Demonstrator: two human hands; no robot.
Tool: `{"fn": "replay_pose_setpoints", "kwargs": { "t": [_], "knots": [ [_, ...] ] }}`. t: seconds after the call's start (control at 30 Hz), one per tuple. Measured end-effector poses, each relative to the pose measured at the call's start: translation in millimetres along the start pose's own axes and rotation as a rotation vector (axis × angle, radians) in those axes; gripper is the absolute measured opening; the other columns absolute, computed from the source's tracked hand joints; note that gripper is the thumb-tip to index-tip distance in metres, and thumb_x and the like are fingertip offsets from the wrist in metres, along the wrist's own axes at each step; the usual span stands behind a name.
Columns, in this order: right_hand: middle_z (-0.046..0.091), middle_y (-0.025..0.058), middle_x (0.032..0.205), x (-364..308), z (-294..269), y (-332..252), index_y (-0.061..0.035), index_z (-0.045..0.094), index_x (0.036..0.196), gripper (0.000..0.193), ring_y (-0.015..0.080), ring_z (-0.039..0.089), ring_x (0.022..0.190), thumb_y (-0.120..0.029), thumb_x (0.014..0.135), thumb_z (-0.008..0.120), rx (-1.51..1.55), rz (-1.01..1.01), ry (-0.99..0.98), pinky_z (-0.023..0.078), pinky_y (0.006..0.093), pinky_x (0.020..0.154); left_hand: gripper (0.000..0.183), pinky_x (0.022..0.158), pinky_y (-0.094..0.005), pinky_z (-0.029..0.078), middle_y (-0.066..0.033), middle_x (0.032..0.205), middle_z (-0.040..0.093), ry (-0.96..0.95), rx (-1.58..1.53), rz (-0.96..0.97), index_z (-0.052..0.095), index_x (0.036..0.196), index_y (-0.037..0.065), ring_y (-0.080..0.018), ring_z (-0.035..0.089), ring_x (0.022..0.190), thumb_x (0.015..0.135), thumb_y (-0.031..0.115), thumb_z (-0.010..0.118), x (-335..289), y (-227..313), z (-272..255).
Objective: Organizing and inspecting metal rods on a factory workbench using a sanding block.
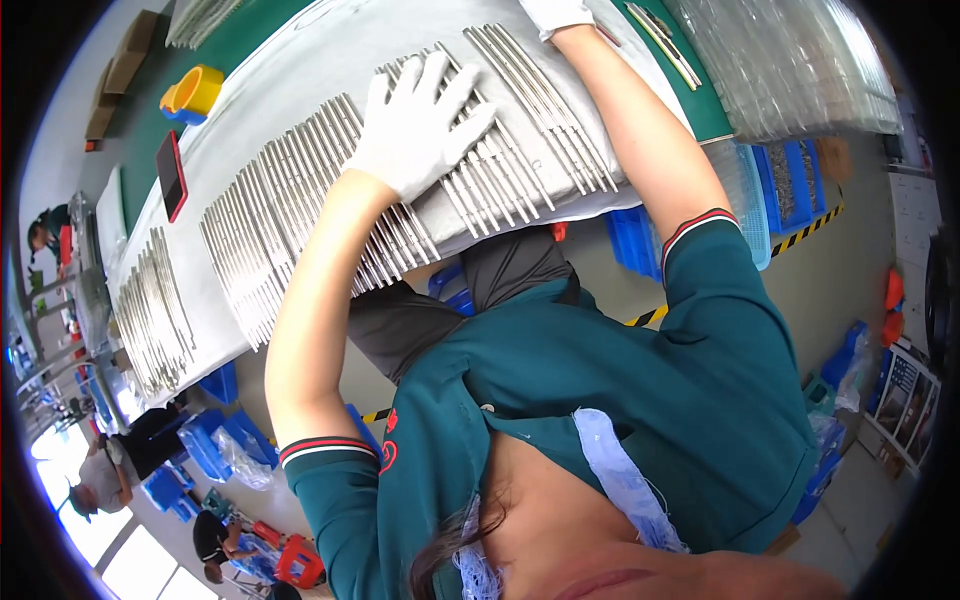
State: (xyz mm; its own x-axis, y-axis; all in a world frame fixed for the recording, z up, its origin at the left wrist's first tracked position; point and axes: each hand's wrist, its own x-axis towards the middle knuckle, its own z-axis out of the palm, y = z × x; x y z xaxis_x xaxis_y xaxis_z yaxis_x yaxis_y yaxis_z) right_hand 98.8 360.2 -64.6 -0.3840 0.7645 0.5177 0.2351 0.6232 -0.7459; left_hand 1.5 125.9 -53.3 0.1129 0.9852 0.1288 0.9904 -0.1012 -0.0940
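Long rows of thin silver metal rods (300, 190) lie side by side on a grey sheet (330, 60) spread over a green table. My left hand (420, 120), in a white glove, rests flat on the middle row with its fingers spread, holding nothing. My right arm reaches across the rods on the right (545, 110). My right hand (555, 12), also gloved in white, is at the top edge of the picture. It is mostly cut off, so its fingers are hidden. A further batch of rods (150, 310) lies at the left end of the sheet.
A yellow and blue cup (195, 90) and a red phone (172, 175) lie left of the rods. Clear plastic trays (790, 60) are stacked at the top right. Blue bins (790, 185) stand under the table. Other people (110, 470) work at the lower left.
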Motion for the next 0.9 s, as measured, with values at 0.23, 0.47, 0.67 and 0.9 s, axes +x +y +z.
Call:
{"fn": "replay_pose_setpoints", "kwargs": {
  "t": [0.23, 0.47, 0.67, 0.9],
  "knots": [
    [0.060, 0.0201, 0.128, 0, -2, 5, -0.0134, 0.048, 0.143, 0.069, 0.0359, 0.058, 0.116, -0.028, 0.080, 0.073, -0.012, 0.013, -0.018, 0.045, 0.0406, 0.099, 0.063, 0.115, -0.0536, 0.022, -0.0229, 0.152, 0.036, -0.175, 0.083, -0.022, 0.038, 0.151, 0.012, -0.0371, 0.034, 0.141, 0.101, 0.051, 0.035, -32, -21, -4],
    [0.061, 0.0226, 0.124, 0, 0, 12, -0.0101, 0.049, 0.142, 0.070, 0.0370, 0.060, 0.111, -0.030, 0.079, 0.073, 0.019, -0.005, 0.023, 0.047, 0.0406, 0.096, 0.040, 0.106, -0.0567, 0.033, -0.0162, 0.154, 0.036, -0.089, 0.132, 0.127, 0.051, 0.139, 0.030, -0.0401, 0.037, 0.137, 0.099, 0.030, 0.044, 1, 2, 0],
    [0.063, 0.0236, 0.120, -4, -4, -14, -0.0099, 0.049, 0.143, 0.070, 0.0381, 0.061, 0.109, -0.029, 0.079, 0.073, 0.005, 0.048, -0.018, 0.048, 0.0413, 0.094, 0.064, 0.110, -0.0545, 0.026, -0.0231, 0.142, 0.043, 0.084, -0.024, -0.037, 0.044, 0.145, 0.012, -0.0362, 0.039, 0.135, 0.098, 0.054, 0.039, 33, 22, 22],
    [0.062, 0.0238, 0.121, -3, -2, 5, -0.0115, 0.049, 0.143, 0.069, 0.0384, 0.061, 0.110, -0.027, 0.080, 0.072, -0.014, -0.002, 0.035, 0.048, 0.0414, 0.094, 0.064, 0.109, -0.0525, 0.026, -0.0237, 0.143, 0.043, -0.046, 0.027, 0.049, 0.046, 0.144, 0.011, -0.0348, 0.038, 0.136, 0.097, 0.055, 0.039, 16, 15, 7]
  ]
}}
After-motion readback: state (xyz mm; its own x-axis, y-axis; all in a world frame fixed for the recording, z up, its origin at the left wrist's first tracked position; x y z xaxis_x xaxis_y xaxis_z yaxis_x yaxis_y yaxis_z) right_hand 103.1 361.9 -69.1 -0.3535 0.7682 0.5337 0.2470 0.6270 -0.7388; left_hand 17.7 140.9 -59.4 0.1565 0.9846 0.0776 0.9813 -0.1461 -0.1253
